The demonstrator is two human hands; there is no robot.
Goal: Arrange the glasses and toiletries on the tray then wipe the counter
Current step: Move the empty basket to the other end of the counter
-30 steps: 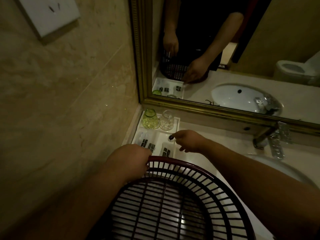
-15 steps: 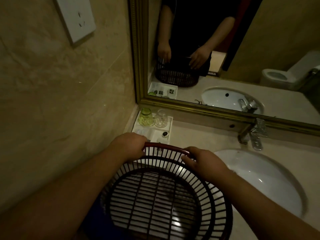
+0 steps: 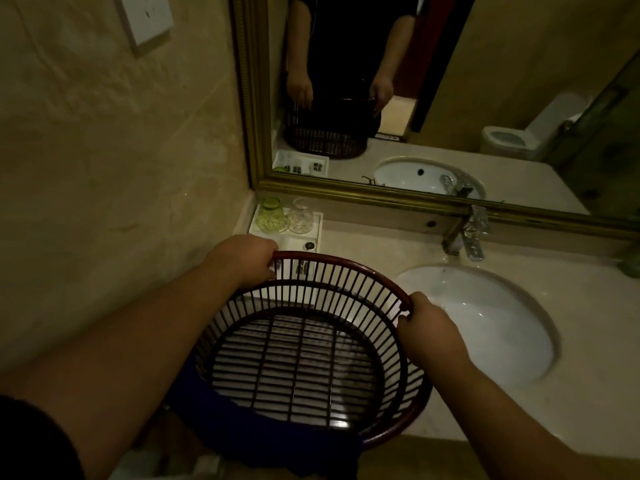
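A white tray sits in the counter's back left corner. On it stand a green glass and a clear glass, both upside down, with a small dark-capped item and toiletry packets in front of them. An empty dark red slatted basket is over the counter edge. My left hand grips its far left rim; my right hand grips its right rim. A dark blue cloth hangs under the basket's near side.
A white oval sink is set in the beige counter, with a chrome tap behind it. A gold-framed mirror runs along the back wall. A tiled wall closes the left side. A green object stands at the far right.
My right hand left the small item on the tray and took hold of the basket's rim, sliding round to its right side. The basket has come back from the tray toward me.
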